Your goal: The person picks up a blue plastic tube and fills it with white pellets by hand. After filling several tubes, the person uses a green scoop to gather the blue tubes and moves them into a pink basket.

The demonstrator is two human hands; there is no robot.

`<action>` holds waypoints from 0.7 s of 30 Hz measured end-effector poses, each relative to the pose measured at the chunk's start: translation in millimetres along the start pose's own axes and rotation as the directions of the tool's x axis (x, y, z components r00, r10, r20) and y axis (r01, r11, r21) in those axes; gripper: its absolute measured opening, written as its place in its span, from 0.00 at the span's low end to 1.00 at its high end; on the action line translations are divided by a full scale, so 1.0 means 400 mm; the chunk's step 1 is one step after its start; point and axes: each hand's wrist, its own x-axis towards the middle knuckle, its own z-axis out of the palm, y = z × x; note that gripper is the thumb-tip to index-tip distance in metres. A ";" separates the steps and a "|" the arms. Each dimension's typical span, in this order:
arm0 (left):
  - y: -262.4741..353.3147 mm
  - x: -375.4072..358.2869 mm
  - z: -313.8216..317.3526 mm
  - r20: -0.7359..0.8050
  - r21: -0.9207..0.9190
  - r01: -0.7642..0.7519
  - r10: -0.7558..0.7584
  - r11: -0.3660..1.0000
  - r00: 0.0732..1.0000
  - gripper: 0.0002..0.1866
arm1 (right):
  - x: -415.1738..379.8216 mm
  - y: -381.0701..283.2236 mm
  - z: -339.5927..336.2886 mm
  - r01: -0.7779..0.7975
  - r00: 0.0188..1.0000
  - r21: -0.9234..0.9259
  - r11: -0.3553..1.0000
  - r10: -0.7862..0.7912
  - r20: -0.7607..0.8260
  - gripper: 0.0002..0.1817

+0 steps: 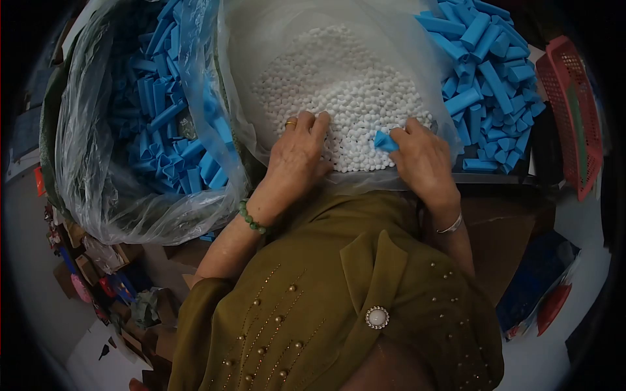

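Observation:
A wide bed of small white balls (339,85) lies in a clear plastic liner in front of me. My right hand (420,156) is at the right side of the balls, thumb and fingers pinching a small blue three-sided tube (385,141), its end pointing left over them. My left hand (298,146) rests at the left edge of the balls, fingers bent and apart, fingertips down among them. Its thumb reaches toward the near edge, and nothing shows in its grasp.
On the left, a bag lined with clear plastic (98,208) holds many blue tubes (163,98). Another heap of blue tubes (489,78) lies at the right. Beyond it stands a pink perforated basket (574,117). Cardboard and assorted items lie on the floor at lower left.

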 end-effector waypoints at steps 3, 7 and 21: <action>0.008 0.026 0.042 -0.062 -0.088 0.036 -0.042 0.995 0.997 0.35 | 0.021 -0.021 0.040 0.026 1.000 0.051 0.998 -0.026 -0.006 0.07; -0.017 0.054 0.068 -0.108 -0.246 0.044 -0.072 0.968 0.992 0.27 | 0.049 -0.036 0.065 -0.038 0.999 0.226 0.973 0.044 -0.021 0.10; 0.048 0.070 -0.077 -0.298 -0.479 -0.271 0.136 0.835 0.945 0.22 | 0.045 -0.041 0.049 -0.030 0.984 0.820 0.571 0.161 -0.077 0.18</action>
